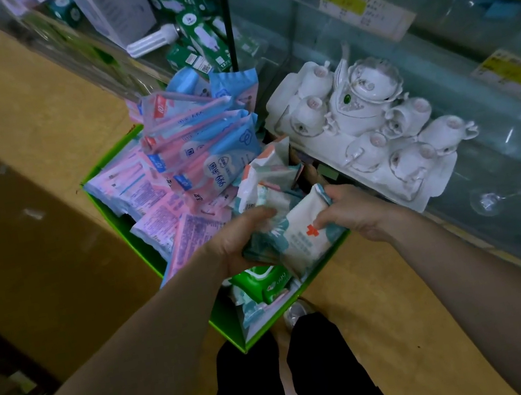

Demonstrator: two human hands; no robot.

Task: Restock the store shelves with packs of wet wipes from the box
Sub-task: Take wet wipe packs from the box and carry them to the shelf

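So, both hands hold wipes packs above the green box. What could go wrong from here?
1. The left hand grips a stack of packs while the right hand pinches the red-cross pack; some could slip.
2. The white tea set stands close beside the right hand; a wide lift may knock it.

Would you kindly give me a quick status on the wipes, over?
Left hand and right hand both grip white-and-teal wet wipes packs above green box. Pink-and-blue packs heaped inside. Porcelain tea set close on right.
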